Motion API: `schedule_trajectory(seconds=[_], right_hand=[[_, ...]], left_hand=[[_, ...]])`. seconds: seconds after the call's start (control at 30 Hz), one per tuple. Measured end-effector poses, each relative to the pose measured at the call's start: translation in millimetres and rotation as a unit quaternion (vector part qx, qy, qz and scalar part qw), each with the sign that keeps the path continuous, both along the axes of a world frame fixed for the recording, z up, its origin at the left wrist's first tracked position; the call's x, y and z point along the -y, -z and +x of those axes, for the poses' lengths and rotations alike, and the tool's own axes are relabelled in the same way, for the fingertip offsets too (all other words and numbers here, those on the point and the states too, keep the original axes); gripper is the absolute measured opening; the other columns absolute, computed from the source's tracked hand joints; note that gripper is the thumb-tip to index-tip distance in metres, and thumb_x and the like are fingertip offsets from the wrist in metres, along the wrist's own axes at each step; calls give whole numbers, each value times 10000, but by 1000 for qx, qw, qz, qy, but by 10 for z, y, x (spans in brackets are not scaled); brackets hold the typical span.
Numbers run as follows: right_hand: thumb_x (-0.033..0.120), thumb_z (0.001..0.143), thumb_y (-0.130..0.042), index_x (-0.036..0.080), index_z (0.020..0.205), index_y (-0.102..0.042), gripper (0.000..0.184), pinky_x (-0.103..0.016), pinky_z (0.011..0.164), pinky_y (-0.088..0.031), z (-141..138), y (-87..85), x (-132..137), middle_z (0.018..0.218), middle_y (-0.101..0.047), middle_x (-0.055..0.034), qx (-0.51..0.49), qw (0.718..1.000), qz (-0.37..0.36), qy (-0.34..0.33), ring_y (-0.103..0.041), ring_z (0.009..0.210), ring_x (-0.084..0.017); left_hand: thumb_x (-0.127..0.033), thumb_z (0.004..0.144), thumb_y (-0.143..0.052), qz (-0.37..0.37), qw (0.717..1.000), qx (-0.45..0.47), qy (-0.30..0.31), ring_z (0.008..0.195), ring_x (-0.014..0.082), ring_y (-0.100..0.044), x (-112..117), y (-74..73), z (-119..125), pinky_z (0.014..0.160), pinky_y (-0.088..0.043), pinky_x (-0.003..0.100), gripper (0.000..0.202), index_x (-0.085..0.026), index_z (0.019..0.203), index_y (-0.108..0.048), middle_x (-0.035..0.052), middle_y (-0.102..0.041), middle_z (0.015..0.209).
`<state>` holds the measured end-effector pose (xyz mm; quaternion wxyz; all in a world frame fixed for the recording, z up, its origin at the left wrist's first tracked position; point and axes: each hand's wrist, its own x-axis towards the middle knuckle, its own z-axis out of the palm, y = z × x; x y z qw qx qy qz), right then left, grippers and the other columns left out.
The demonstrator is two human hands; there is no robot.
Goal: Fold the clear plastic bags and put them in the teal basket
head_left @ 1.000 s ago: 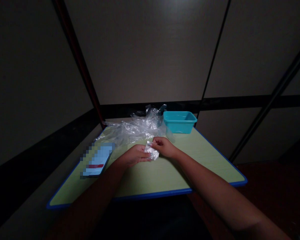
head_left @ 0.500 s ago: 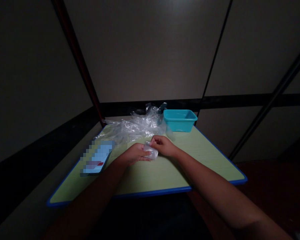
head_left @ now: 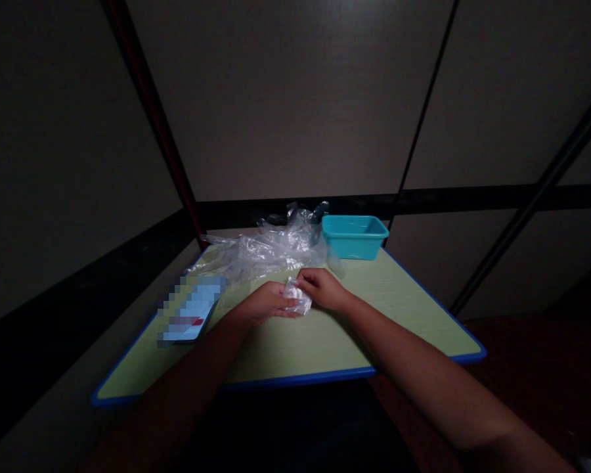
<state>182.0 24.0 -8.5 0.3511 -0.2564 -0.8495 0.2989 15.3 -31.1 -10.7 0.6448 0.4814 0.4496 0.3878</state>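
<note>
A small square packet of clear, shiny plastic film [head_left: 303, 304] was held between both hands, above the near middle part of the table. By the left hand [head_left: 267, 305] it was pinched from the side, with the thumb laid across the top and the fingers placed below, so it seems that the soft film was supported from underneath by this grip. By the right hand [head_left: 324, 289] the upper edge was pinched between the thumb and the bent fingers; probably the film was steadied this way, because such thin material is easily folded. Whether anything was contained inside the packet could not be told.

Just beyond the hands, a loose heap of crumpled transparent plastic bags [head_left: 270, 253] was spread on the far left part of the table, perhaps left there so that the near space could be used. Beside it, at the far right, a turquoise rectangular plastic tub [head_left: 353, 247] was set upright, its open top turned upward. A flat light-blue object with a red mark [head_left: 200, 312], partly blurred, was laid near the left edge. All was carried by a pale green table with a blue rim [head_left: 300, 355], placed against dark panelled walls [head_left: 295, 118].
</note>
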Motion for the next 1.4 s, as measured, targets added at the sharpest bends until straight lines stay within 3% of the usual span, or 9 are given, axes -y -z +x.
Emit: schedule_trajectory(seconds=[0.2, 0.4, 0.7, 0.9, 1.2, 1.4], right_hand=[[304, 824, -494, 165, 612, -478, 253, -213, 526, -272, -6, -13, -10, 571, -469, 29, -13, 998, 20, 51, -398, 557, -97], [280, 834, -499, 163, 626, -488, 239, -218, 522, -254, -18, -22, 25, 565, -485, 27, 16, 996, 52, 73, -408, 545, -96], [306, 835, -503, 157, 639, -509, 246, -212, 528, -277, -6, 0, -9, 586, -501, 22, -8, 998, 38, 58, -424, 565, -98], [326, 842, -491, 156, 734, -542, 208, -209, 526, -288, 6, -30, 15, 625, -515, 22, -19, 999, 19, 25, -428, 568, -97], [317, 836, -495, 164, 645, -489, 244, -216, 517, -251, -1, -48, 34, 570, -471, 33, 26, 997, 47, 49, -400, 551, -92], [391, 836, -481, 165, 660, -492, 287, -214, 514, -280, 7, -17, 2, 582, -451, 31, -27, 999, -10, 20, -390, 557, -96]], left_hand=[[-345, 505, -830, 22, 1000, 12, -19, 736, 190, -655, -24, 13, 16, 781, -500, 359, 444, -67, 816, -677, 109, -697, 801], [-332, 485, -837, 33, 999, 1, -26, 707, 188, -659, -46, 67, 19, 752, -506, 344, 441, -79, 810, -678, 94, -703, 777], [-300, 482, -838, 31, 998, -17, -46, 682, 177, -656, -7, 3, 43, 754, -515, 341, 400, -72, 767, -676, 82, -701, 740], [-327, 473, -832, 37, 998, -37, -35, 684, 183, -659, -41, 56, 14, 720, -517, 322, 411, -73, 758, -679, 82, -702, 736], [-329, 478, -825, 40, 998, -36, -31, 691, 180, -660, -52, 61, 27, 710, -515, 313, 414, -84, 779, -681, 75, -703, 749], [-346, 448, -839, 28, 998, -30, -38, 661, 182, -661, -18, 18, 36, 698, -510, 309, 440, -71, 749, -672, 86, -697, 721]])
